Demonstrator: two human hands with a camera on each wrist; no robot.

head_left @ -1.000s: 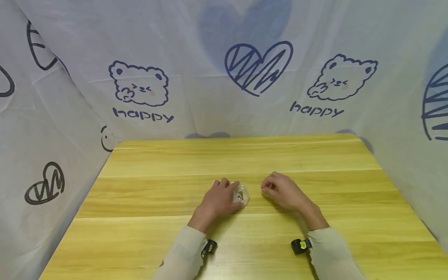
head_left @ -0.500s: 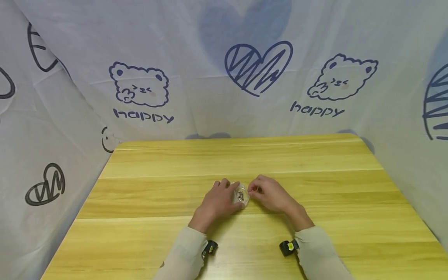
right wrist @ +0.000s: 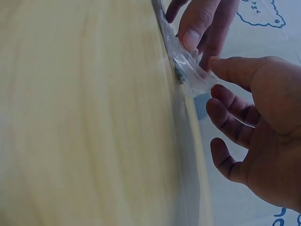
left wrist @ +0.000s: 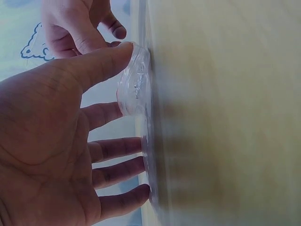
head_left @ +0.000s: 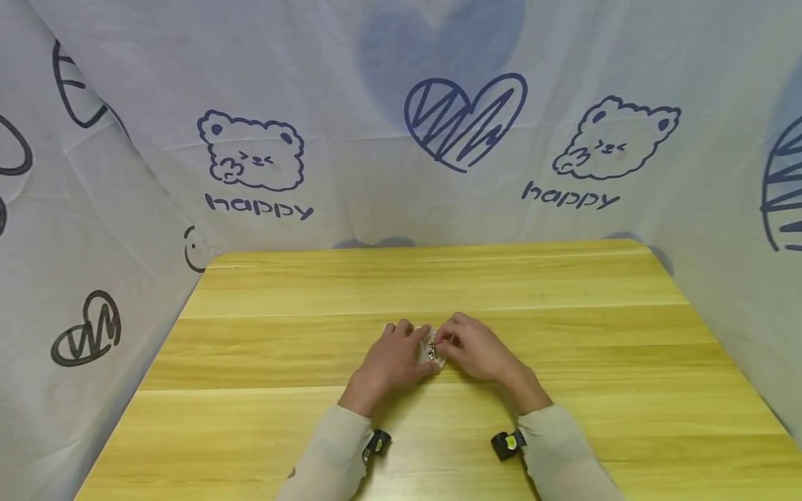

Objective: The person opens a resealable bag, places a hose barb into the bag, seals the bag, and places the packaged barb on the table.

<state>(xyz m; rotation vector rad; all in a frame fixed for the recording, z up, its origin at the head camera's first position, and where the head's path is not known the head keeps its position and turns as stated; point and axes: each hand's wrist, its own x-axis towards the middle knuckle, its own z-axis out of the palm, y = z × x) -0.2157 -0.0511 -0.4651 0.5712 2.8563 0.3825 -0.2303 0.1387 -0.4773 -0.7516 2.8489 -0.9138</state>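
Note:
A small clear plastic bag (left wrist: 130,96), bulging at its mouth, lies near the middle of the table. Small shiny metal pieces (head_left: 432,351) show inside it in the head view. My left hand (head_left: 391,358) holds the mouth between thumb and index finger, one on each side. Its other fingers stretch down onto the flat part of the bag. From the right, my right hand (head_left: 477,351) reaches in with thumb and index finger at the bag's edge. In the right wrist view those fingertips sit on either side of the edge; I cannot tell whether they pinch anything.
The wood-grain table (head_left: 276,292) spreads around both hands. White cloth (head_left: 351,174) printed with hearts and bears hangs behind it and at both sides. Dark wrist devices (head_left: 504,445) are strapped near the cuffs.
The right hand has moved left across the table, from beside the bag to its edge, its fingertips now over the metal pieces. The left hand has stayed in place on the bag.

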